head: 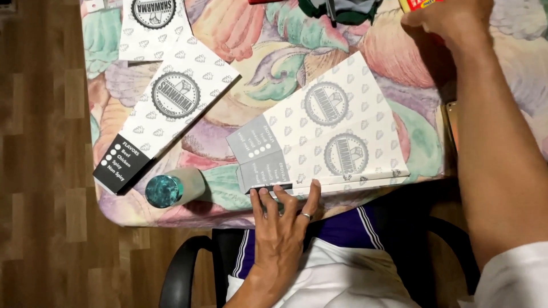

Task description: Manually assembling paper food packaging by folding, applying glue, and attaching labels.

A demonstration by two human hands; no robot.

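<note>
Spread open, the left hand (283, 219) presses its fingertips on the near edge of a flat white patterned carton (325, 134) lying on the counter (251, 51). Far right, the right hand (448, 20) closes around a red-and-yellow package (419, 4). Two more flat cartons (171, 100) lie left, beside a teal-capped bottle (171, 189).

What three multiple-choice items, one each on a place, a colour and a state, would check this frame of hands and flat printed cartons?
1. Where do the left hand's fingers rest?
A. on the near edge of the flat carton
B. on the bottle
C. on the chair arm

2. What colour is the cap of the bottle?
A. red
B. teal
C. white

3. How is the right hand placed?
A. flat on the floor
B. on the person's lap
C. raised at the far edge of the table, closed around something red and yellow

Answers: 1 A, fingertips press the carton's near edge. 2 B, the round cap looks teal. 3 C, it is curled at the top of the view.
</note>
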